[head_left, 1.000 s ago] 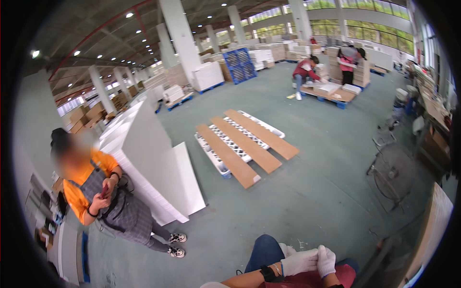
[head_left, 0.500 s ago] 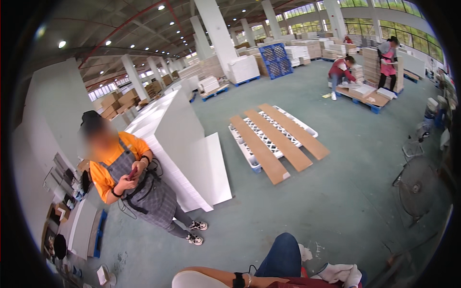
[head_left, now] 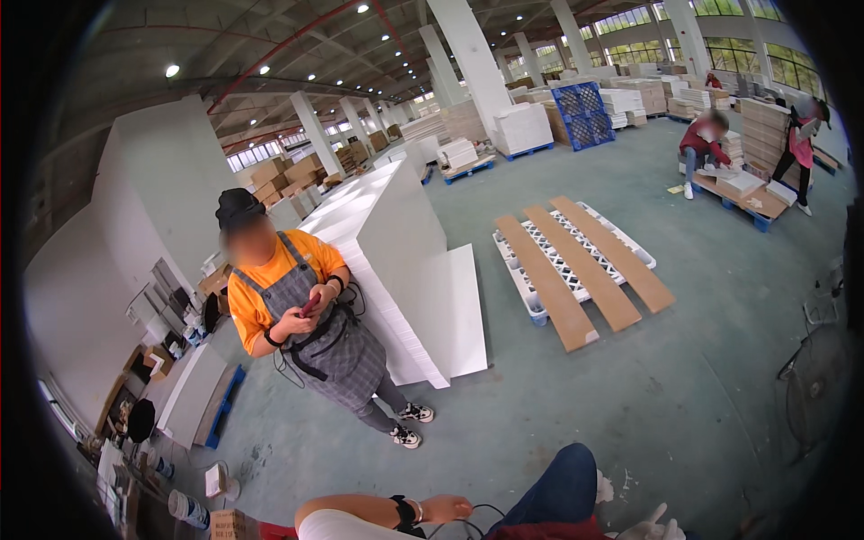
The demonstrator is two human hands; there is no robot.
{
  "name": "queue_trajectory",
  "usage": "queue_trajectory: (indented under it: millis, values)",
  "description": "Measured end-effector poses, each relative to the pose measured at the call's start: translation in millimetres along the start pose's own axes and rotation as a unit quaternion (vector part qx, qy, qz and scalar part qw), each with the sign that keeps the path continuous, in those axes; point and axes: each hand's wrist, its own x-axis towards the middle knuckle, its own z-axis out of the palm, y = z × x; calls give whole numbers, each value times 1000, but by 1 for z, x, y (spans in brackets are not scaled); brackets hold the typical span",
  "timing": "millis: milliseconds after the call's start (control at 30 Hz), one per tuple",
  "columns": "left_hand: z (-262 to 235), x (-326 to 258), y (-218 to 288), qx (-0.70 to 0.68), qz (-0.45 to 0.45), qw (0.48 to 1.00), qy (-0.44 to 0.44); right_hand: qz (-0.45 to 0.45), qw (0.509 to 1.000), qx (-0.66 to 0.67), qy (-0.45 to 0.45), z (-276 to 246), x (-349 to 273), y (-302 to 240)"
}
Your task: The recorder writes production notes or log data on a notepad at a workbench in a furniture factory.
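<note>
White-gloved right hand (head_left: pixel 650 529) is seen open and empty at five o'clock, bare left hand (head_left: pixel 447 509) loosely curled by a black cable (head_left: pixel 468 513), resting on the lap.

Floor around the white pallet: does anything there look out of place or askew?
Nothing stands out. Three boards lie parallel and evenly spaced on the white pallet. The white sheet stack beside it looks tidy, with one sheet leaning against it.

Bright, even light falls from round ceiling lamps (head_left: pixel 172 70) and far windows (head_left: pixel 711 9). Shadows on the floor (head_left: pixel 684 405) are soft. Fisheye bending curves the columns; black vignette rings the edges.
</note>
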Motion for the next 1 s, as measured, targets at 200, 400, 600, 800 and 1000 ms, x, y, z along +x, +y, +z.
queue_trajectory:
  millis: [200,400,600,800,1000]
  values:
    - [34,-20,-40,-148,-283,939,-131,-16,998,-42,-34,7,6,3]
    - [90,28,-14,-383,-252,887,-59,26,998,13,-56,5,4,-2]
    - [78,48,45,-373,-133,918,-7,-23,998,-31,-51,0,0,-3]
    - [59,46,74,-295,55,952,-66,-54,997,-37,-38,1,-4,-2]
    - [63,33,52,-421,-58,904,-57,-47,998,-2,-41,4,-1,-1]
